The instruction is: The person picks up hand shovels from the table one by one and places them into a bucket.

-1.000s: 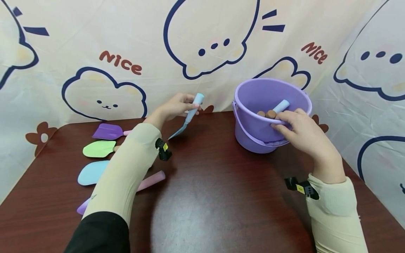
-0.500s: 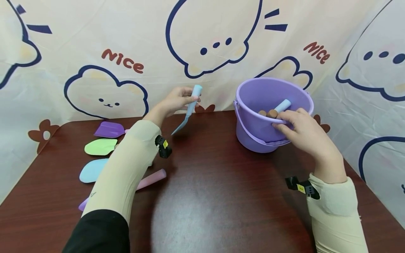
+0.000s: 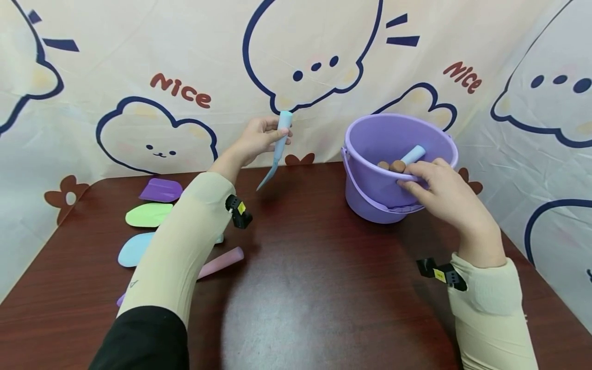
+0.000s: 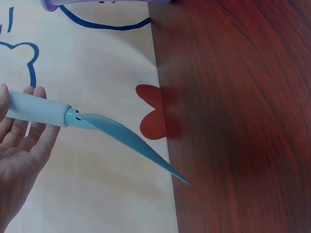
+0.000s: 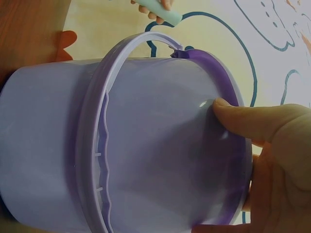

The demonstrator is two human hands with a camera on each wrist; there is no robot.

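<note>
The little blue shovel (image 4: 102, 122) has just gone up higher, and it stands a bit more upright now. The left hand (image 3: 261, 137) is holding it by its handle, left of the bucket (image 3: 370, 192) and not touching it. The right hand (image 3: 432, 190) still pinches the bucket's front rim, and the bucket has hardly moved. Inside the bucket, 1 blue handle (image 3: 413, 154) and 2 brown ends (image 3: 398, 166) show. Parts of 4 more shovels lie far left of the bucket on the counter (image 3: 296, 288). So this shovel is up, but not in the bucket.
</note>
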